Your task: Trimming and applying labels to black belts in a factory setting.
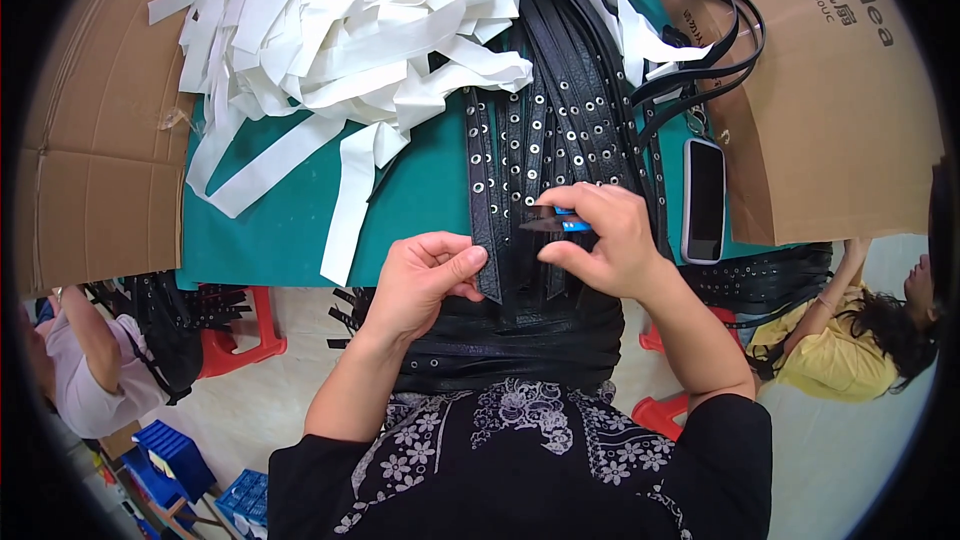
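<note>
Between the thumb and fingers of my left hand (425, 275) is the end of a black leather belt (480, 200) with silver eyelets, near the table's front edge. My right hand (615, 235) is closed around small thread snips (548, 225) with dark blades and a blue part. Their blades point left, over the belts and a little apart from my left hand. Many more eyelet belts (575, 110) lie side by side, running away from me across the table. Further black belts (520, 345) are heaped across my lap.
White fabric strips (340, 30) are piled at the back left of the green table (270, 240). Cardboard boxes (110, 140) flank both sides. A phone (704, 200) lies at the right, near looped black straps (745, 40). Co-workers (840, 345) sit at both sides, by red stools (245, 330).
</note>
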Demonstrator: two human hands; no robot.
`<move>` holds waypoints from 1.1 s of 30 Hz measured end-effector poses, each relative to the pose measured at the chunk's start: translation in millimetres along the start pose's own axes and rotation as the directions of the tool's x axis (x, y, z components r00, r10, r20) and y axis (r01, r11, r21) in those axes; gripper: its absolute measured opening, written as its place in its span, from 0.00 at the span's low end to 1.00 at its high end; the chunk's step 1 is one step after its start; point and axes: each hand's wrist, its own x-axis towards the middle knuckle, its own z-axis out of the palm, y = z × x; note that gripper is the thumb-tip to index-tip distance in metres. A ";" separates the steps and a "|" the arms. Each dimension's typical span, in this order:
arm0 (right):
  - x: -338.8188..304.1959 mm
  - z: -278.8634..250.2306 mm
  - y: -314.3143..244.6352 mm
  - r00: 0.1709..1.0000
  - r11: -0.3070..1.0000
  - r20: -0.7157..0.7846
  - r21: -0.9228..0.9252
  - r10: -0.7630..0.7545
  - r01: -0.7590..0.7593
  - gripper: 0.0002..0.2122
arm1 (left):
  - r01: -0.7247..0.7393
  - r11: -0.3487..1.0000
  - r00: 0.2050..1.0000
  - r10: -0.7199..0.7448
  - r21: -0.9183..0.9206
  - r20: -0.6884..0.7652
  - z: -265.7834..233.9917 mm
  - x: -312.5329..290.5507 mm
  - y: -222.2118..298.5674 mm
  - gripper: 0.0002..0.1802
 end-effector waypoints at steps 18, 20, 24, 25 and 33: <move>-28.0 53.5 -23.6 0.999 0.924 -0.031 0.380 -0.032 0.041 0.07 | -0.011 0.992 0.999 0.005 -0.127 -0.047 7.2 0.7 -3.8 0.10; -32.6 44.8 -25.5 0.997 0.869 -0.043 0.494 0.066 -0.036 0.07 | -0.032 0.995 0.998 0.027 -0.092 -0.053 5.7 0.1 -2.9 0.10; -29.4 37.9 -25.7 0.794 0.634 -0.051 0.634 0.606 -0.443 0.12 | -0.001 0.995 1.000 0.002 -0.102 0.003 5.7 -1.6 -4.2 0.10; -30.4 36.6 -23.1 0.781 0.629 -0.020 0.605 0.624 -0.487 0.12 | 0.037 0.992 0.999 -0.034 -0.121 0.024 6.5 -2.0 -4.1 0.11; -13.3 45.9 -27.9 0.783 0.603 0.066 0.599 0.619 -0.527 0.11 | 0.093 0.984 0.995 -0.088 -0.155 0.041 3.6 -0.5 -5.2 0.14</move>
